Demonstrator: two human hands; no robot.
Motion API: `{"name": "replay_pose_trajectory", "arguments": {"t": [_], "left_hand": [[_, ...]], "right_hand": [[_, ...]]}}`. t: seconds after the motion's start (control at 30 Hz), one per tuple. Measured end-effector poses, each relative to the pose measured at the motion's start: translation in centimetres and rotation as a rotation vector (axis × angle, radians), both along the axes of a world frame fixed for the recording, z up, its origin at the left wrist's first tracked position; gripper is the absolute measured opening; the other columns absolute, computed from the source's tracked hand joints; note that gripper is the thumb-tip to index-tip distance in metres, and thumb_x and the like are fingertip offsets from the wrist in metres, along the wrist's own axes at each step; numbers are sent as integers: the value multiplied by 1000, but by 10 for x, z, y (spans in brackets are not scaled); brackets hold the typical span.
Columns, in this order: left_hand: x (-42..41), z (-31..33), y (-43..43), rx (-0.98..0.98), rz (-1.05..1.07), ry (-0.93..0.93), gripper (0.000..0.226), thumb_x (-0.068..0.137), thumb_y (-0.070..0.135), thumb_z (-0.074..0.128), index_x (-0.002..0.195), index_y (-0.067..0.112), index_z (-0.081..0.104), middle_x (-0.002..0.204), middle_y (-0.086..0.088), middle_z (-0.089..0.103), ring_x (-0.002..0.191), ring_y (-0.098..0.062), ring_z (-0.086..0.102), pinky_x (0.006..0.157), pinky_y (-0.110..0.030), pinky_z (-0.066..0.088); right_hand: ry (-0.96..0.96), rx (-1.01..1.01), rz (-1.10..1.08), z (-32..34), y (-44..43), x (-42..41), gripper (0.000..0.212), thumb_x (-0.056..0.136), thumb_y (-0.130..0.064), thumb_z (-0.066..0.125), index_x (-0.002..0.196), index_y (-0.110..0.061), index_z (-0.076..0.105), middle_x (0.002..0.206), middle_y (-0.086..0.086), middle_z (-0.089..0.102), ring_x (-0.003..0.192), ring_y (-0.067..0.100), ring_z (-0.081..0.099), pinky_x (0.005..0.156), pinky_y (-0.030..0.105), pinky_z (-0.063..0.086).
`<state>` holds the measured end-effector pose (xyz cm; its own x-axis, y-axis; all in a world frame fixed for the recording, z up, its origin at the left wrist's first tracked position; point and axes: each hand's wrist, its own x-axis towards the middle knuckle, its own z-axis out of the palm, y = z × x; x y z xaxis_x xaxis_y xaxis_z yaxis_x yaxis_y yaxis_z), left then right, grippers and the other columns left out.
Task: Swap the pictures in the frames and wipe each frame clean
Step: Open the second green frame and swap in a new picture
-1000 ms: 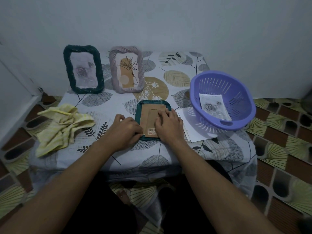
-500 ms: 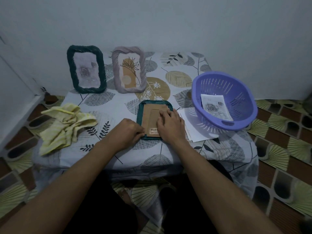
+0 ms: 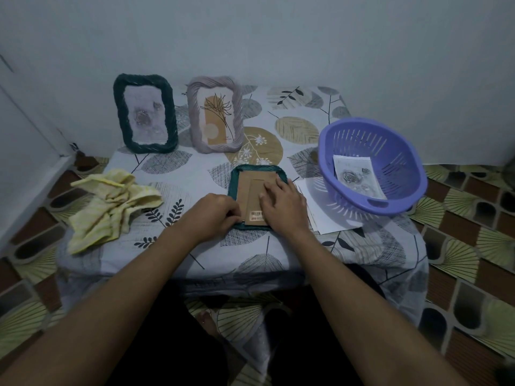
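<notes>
- The face-down frame [image 3: 233, 188], teal-rimmed, lies on the counter [image 3: 178, 174] just toward 6 o'clock of its middle. Its brown backing board [image 3: 248, 188] is turned up, likely so the back can be worked to get at the picture.
- The left hand [image 3: 214, 215] sits at the frame's 7 o'clock corner with fingers curled. It seems to pinch the board's edge there, though the fingertips are hidden.
- The right hand [image 3: 281, 204] lies over the board's 3 o'clock side, fingers spread fairly flat and pressing down, probably to keep the frame from sliding.
- Two more frames stand upright toward the wall: a dark green frame [image 3: 146, 114] at 11 o'clock and a mauve frame [image 3: 214, 115] at 12 o'clock, each with a picture in it.
- A purple basket [image 3: 390, 151] rests at 3 o'clock, holding a loose rose picture [image 3: 358, 176], probably the replacement, kept in easy reach of the right hand.
- White sheets [image 3: 326, 218] lie partly under the basket, touching the frame's right side.
- A crumpled yellow cloth [image 3: 111, 201] waits at 9 o'clock, apart from the frame; the wiping looks not yet begun on this one.
</notes>
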<state>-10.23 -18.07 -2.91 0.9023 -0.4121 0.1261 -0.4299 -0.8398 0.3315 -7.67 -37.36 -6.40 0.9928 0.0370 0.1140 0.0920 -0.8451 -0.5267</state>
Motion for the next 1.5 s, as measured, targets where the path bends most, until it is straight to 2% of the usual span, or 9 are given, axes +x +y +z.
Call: {"name": "replay_pose_trajectory", "arguments": {"t": [0.2, 0.37, 0.47, 0.6, 0.77, 0.9, 1.03, 1.23, 1.5], "left_hand": [[1, 0, 4, -238, 188, 149, 5, 79, 23, 82, 84, 22, 80, 83, 10, 71, 74, 1, 59, 66, -2, 36], [-2, -1, 3, -306, 227, 194, 5, 78, 19, 83, 82, 19, 80, 75, 15, 67, 63, 17, 56, 59, 0, 37], [-5, -1, 1, -336, 250, 203, 7, 78, 21, 83, 85, 18, 80, 82, 12, 71, 65, 10, 60, 60, -1, 40], [-13, -1, -4, -717, 341, 241, 9, 91, 20, 70, 90, 16, 77, 84, 2, 74, 73, -4, 67, 63, -16, 51], [-7, -26, -3, -285, 400, 93, 46, 101, 47, 41, 135, 18, 54, 137, -6, 55, 130, -26, 41, 107, -49, 34], [-8, -34, -11, -59, 379, 44, 70, 93, 69, 22, 144, 24, 38, 145, -1, 46, 135, -24, 34, 105, -47, 24], [-7, -39, -14, 5, 423, -36, 71, 89, 75, 34, 141, 26, 39, 144, 2, 46, 132, -21, 36, 99, -42, 24], [-5, -41, -15, 3, 447, -77, 71, 87, 76, 36, 137, 26, 41, 141, 3, 48, 129, -21, 38, 98, -43, 25], [-3, -44, -14, 4, 457, -97, 71, 86, 77, 39, 136, 26, 43, 140, 2, 50, 128, -21, 39, 98, -44, 26]], "right_hand": [[9, -8, 1, 1, 1, -1, 44, 101, -46, 40, 141, -30, 49, 160, 2, 32, 151, 21, 14, 119, 46, 13], [25, -9, 8, 2, 1, -1, 44, 101, -47, 39, 141, -30, 49, 160, 2, 32, 151, 21, 13, 119, 45, 13], [28, -7, 7, 3, 1, -1, 44, 101, -47, 39, 141, -30, 49, 159, 2, 32, 151, 21, 13, 119, 45, 13], [26, 13, 3, 3, 1, -2, 42, 101, -46, 40, 138, -30, 51, 158, 2, 34, 151, 21, 14, 118, 43, 13], [73, 24, 12, 5, 0, 1, 41, 101, -45, 43, 138, -29, 52, 159, 3, 33, 151, 21, 12, 119, 44, 12], [166, 37, 55, 11, -3, 6, 45, 102, -43, 43, 145, -28, 47, 162, 4, 27, 153, 23, 7, 122, 44, 12], [309, 5, 186, 21, -15, 8, 50, 106, -37, 35, 154, -24, 31, 166, 5, 14, 153, 28, 0, 122, 41, 7], [261, 168, 162, 46, -32, -6, 54, 96, -8, 48, 150, -17, 42, 148, 9, 48, 133, 26, 47, 99, 26, 37], [165, -194, 88, 54, -50, -42, 22, 91, -43, 63, 106, -29, 72, 115, -1, 67, 114, 26, 56, 96, 41, 46]]}}
